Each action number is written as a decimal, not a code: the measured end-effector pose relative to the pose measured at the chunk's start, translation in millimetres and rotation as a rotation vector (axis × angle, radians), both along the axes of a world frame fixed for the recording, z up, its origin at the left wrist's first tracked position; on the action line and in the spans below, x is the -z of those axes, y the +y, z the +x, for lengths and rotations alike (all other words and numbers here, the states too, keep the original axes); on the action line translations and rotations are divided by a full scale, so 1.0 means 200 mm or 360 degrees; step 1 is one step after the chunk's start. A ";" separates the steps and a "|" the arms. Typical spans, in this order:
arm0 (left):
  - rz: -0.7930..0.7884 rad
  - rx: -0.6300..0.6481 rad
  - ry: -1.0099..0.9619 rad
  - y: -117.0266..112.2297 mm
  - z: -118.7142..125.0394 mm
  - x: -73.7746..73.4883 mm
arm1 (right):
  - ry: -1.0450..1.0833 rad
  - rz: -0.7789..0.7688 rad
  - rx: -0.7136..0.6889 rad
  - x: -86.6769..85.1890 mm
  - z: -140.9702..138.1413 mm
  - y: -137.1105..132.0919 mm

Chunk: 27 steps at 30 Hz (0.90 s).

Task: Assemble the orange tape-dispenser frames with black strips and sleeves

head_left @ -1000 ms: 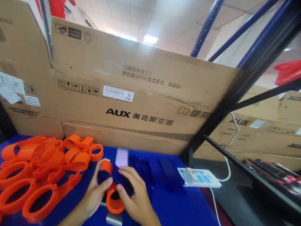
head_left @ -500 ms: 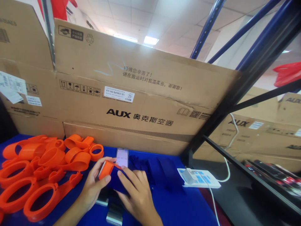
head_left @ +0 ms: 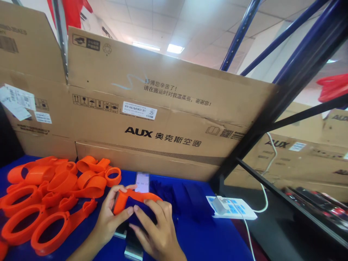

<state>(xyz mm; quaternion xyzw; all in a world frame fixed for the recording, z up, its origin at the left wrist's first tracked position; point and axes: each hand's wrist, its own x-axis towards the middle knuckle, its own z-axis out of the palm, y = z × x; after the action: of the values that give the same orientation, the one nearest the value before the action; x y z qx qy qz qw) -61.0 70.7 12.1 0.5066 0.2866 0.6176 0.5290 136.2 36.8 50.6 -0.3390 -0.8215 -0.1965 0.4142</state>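
Note:
My left hand (head_left: 110, 217) and my right hand (head_left: 154, 232) both grip one orange plastic ring part (head_left: 130, 198) just above the blue table (head_left: 206, 235). A dark blue piece (head_left: 141, 210) sits inside the ring between my fingers. The ring lies flat, seen edge-on, with its band stretching from my left thumb to my right fingertips. A small metal fixture (head_left: 133, 250) stands on the table under my hands.
A heap of orange ring parts (head_left: 49, 195) covers the table's left side. A phone (head_left: 142, 182) leans against the big AUX cardboard box (head_left: 163, 119). Dark blue pieces (head_left: 185, 195) lie to the right, then a white power strip (head_left: 231, 206) with its cable. Blue rack posts rise at right.
The orange ring has been turned in my hands from showing its open loop to lying flat, edge-on. Both hands stayed in the same spot above the fixture.

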 end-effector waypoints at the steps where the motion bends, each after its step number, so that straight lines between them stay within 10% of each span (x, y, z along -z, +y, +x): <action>1: 0.0007 -0.0008 -0.0008 0.00 0.00 0.00 | 0.0005 0.0006 0.0000 0.00 0.00 0.00; 19: -0.0425 -0.0033 -0.0439 0.04 -0.01 -0.08 | 0.0181 -0.0283 -0.0140 0.01 0.05 0.03; 27: -0.0291 0.0283 -0.0329 0.04 0.01 -0.05 | 0.0907 -0.0758 -0.0108 0.00 0.06 0.08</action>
<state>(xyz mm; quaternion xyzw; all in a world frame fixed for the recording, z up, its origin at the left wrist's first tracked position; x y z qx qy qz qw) -59.6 77.9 21.1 0.4135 0.2396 0.5885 0.6521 149.1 52.7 50.1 -0.4396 -0.7067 0.1160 0.5421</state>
